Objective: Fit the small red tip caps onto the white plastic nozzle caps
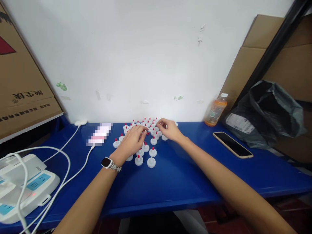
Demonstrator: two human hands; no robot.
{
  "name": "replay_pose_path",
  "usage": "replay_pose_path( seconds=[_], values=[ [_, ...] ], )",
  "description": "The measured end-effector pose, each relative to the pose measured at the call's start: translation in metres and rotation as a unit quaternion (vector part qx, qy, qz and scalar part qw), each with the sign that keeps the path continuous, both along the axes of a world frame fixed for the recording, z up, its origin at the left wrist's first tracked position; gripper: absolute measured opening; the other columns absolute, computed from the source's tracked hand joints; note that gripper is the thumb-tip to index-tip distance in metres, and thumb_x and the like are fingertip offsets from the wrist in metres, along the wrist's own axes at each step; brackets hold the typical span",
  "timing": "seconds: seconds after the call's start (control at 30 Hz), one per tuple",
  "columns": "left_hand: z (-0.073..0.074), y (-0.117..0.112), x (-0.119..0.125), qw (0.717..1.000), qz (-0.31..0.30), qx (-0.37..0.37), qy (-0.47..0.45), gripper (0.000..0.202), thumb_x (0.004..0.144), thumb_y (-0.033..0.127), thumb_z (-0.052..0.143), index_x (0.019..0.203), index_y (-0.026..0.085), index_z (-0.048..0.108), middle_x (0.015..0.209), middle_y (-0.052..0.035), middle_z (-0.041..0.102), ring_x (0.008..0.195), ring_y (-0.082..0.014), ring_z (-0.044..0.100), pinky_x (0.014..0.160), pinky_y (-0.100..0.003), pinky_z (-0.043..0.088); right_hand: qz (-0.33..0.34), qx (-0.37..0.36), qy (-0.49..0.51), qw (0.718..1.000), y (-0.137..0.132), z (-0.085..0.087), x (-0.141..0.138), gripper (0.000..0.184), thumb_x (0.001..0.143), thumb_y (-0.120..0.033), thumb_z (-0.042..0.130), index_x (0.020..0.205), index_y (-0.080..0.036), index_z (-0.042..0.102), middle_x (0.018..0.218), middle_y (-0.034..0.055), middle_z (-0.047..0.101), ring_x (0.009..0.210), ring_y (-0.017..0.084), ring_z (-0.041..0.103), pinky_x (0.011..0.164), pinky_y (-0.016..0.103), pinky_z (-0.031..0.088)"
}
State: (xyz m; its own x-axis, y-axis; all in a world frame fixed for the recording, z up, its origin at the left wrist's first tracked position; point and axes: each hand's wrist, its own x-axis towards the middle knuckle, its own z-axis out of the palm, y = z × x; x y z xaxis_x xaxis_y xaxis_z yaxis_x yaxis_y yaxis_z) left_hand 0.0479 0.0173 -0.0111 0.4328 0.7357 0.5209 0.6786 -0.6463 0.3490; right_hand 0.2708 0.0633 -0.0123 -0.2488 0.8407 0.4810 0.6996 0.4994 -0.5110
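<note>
1. White plastic caps with red tips (152, 152) stand clustered on the blue table (175, 185), thickest toward the wall (146, 58) and looser toward the near edge.
2. Nearest that edge, one white cap without a red tip (151, 162) sits just beside a tipped one.
3. The left hand (133, 139) arches over the left of the cluster, thumb and fingers a narrow gap apart; whether it grips anything, I cannot tell.
4. The right hand (169, 129) bends in at the cluster's right, fingertips drawn together near the caps; its hold is also unclear.
5. A watch (106, 162) circles the left wrist.
6. Rightward lie a phone (232, 145) in a pale case, a white-capped bottle (215, 111) of orange liquid and a crumpled gray plastic bag (258, 112).
7. Leftward are a white power strip (47, 180) with white cables (69, 159) and a printed cardboard box (24, 70).
</note>
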Motion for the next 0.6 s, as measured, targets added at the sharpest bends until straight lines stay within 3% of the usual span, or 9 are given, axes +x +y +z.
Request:
replay_pose_path(
  seconds=[0.17, 0.3, 0.43, 0.5, 0.6],
  values=[
    [0.003, 0.006, 0.011, 1.0, 0.0, -0.001, 0.001, 0.026, 0.101, 0.031, 0.038, 0.111, 0.022, 0.06, 0.108, -0.0072, 0.066, 0.105, -0.0249, 0.06, 0.095, -0.044, 0.047, -0.14, -0.01, -0.172, 0.975, 0.056, 0.005, 0.006, 0.033, 0.091, -0.027, 0.052, 0.117, -0.013, 0.067, 0.103, 0.0145, 0.073, 0.104, 0.028, 0.061, 0.093, 0.041, 0.036],
    [0.0, 0.006, 0.015, 1.0, 0.0, -0.005, -0.004, 0.025, 0.1, 0.033, 0.041, 0.11, 0.022, 0.061, 0.106, -0.0072, 0.065, 0.101, -0.0246, 0.06, 0.091, -0.043, 0.048, -0.154, -0.04, -0.224, 0.962, 0.08, 0.002, -0.002, 0.024, 0.089, -0.017, 0.051, 0.097, -0.013, 0.073, 0.103, 0.0173, 0.074, 0.106, 0.029, 0.062, 0.097, 0.043, 0.031],
    [0.0, 0.002, 0.011, 1.0, 0.01, -0.006, -0.004, 0.025, 0.1, 0.034, 0.042, 0.11, 0.022, 0.061, 0.106, -0.0072, 0.064, 0.099, -0.0244, 0.06, 0.09, -0.043, 0.048, -0.142, -0.026, -0.175, 0.974, 0.066, 0.007, -0.006, 0.026, 0.087, -0.013, 0.048, 0.093, -0.017, 0.073, 0.096, 0.0107, 0.075, 0.096, 0.024, 0.065, 0.097, 0.04, 0.033],
    [0.002, -0.001, 0.008, 1.0, 0.022, 0.005, -0.01, 0.026, 0.1, 0.035, 0.043, 0.113, 0.022, 0.06, 0.11, -0.0082, 0.062, 0.105, -0.0252, 0.059, 0.093, -0.043, 0.048, -0.114, 0.003, -0.09, 0.989, 0.045, 0.013, -0.009, 0.022, 0.086, -0.017, 0.051, 0.091, -0.018, 0.073, 0.092, 0.0075, 0.075, 0.09, 0.022, 0.065, 0.094, 0.038, 0.036],
    [0.005, -0.005, 0.003, 0.998, 0.044, 0.044, -0.031, 0.035, 0.097, 0.039, 0.051, 0.127, 0.022, 0.055, 0.126, -0.0106, 0.056, 0.119, -0.0269, 0.054, 0.1, -0.043, 0.045, -0.025, 0.014, 0.075, 0.997, 0.007, 0.021, -0.018, 0.017, 0.085, -0.024, 0.057, 0.091, -0.019, 0.072, 0.084, 0.0038, 0.073, 0.076, 0.018, 0.062, 0.077, 0.032, 0.044]
  ],
)
